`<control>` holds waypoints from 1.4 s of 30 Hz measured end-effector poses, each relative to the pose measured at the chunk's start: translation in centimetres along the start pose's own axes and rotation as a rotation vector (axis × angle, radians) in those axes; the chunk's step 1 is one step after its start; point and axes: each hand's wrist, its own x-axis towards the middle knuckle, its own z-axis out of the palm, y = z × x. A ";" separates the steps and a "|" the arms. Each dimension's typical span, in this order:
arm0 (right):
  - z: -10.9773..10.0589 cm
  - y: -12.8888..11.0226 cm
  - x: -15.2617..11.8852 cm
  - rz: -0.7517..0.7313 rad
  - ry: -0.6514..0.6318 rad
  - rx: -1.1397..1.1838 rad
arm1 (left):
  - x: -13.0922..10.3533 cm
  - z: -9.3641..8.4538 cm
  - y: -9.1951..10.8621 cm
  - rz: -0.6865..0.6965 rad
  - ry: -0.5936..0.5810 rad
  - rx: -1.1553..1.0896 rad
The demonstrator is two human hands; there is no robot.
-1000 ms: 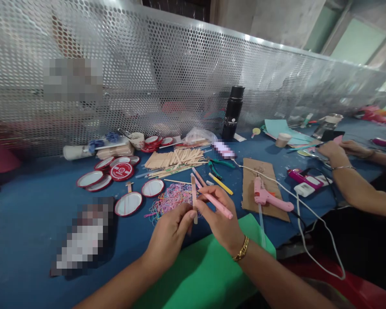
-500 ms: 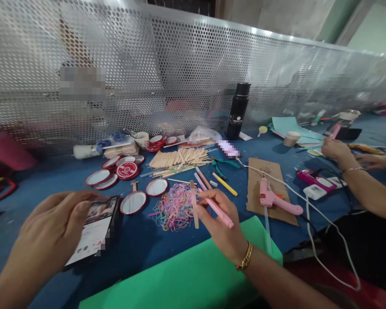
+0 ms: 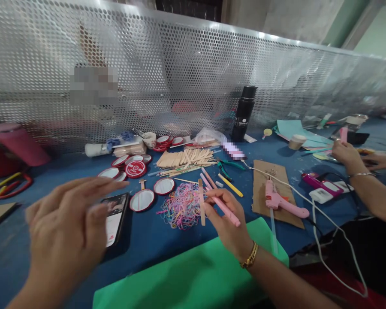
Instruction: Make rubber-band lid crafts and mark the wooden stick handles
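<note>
My left hand (image 3: 70, 227) is raised, fingers apart and slightly blurred, in front of a smartphone (image 3: 118, 229) with a lit screen; part of the phone is hidden behind the hand. My right hand (image 3: 230, 219) grips a flat wooden craft stick (image 3: 201, 201) between thumb and fingertips, upright. A pink marker (image 3: 225, 209) also lies in that hand, slanting across the fingers. Just left of the stick is a tangled pile of multicoloured yarn (image 3: 180, 206). Beyond it are red-rimmed jar lids (image 3: 142, 200) and a heap of loose craft sticks (image 3: 186, 158).
A pink glue gun (image 3: 287, 205) lies on cardboard (image 3: 260, 171) at right, with a white cable (image 3: 289, 188) looping past it. A green sheet (image 3: 180, 274) covers the near edge. A black bottle (image 3: 243, 113) stands by the perforated metal screen (image 3: 193, 68). Another person's hand (image 3: 344, 150) works at far right.
My left hand has lifted off the phone and opened its fingers. My right hand keeps hold of the craft stick and marker. The whole view has shifted, moving things slightly rightward.
</note>
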 end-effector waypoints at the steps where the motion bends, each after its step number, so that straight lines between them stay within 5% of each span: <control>1: 0.0 0.0 0.0 0.007 0.002 -0.007 | -0.4 -0.2 1.3 0.087 0.054 -0.052; 4: -0.2 0.2 0.0 0.019 0.017 -0.024 | -0.9 -0.2 2.6 0.325 0.047 -0.057; 9: -0.4 0.4 -0.1 0.017 0.010 -0.036 | 0.1 0.7 -3.3 0.083 0.131 0.069; 13: -0.1 0.2 -0.2 0.011 -0.022 -0.021 | -0.2 1.5 -7.3 0.033 -0.152 0.241; 15: -0.1 0.1 -0.2 -0.011 -0.016 -0.046 | -0.6 1.7 -7.8 0.046 -0.250 0.267; 26: -0.2 -0.1 -0.3 -0.022 0.004 -0.080 | -0.7 3.0 -8.4 -0.003 -0.262 0.241; 31: -0.2 0.1 -0.4 -0.012 -0.003 -0.063 | -1.4 1.7 -4.3 0.055 -0.076 0.071; 37: -0.2 0.2 -0.5 0.023 0.001 -0.071 | -4.7 3.3 6.2 0.561 -0.138 -0.492; 42: -0.3 0.2 -0.5 0.005 0.000 -0.122 | -6.3 5.3 9.9 0.868 -0.171 -0.458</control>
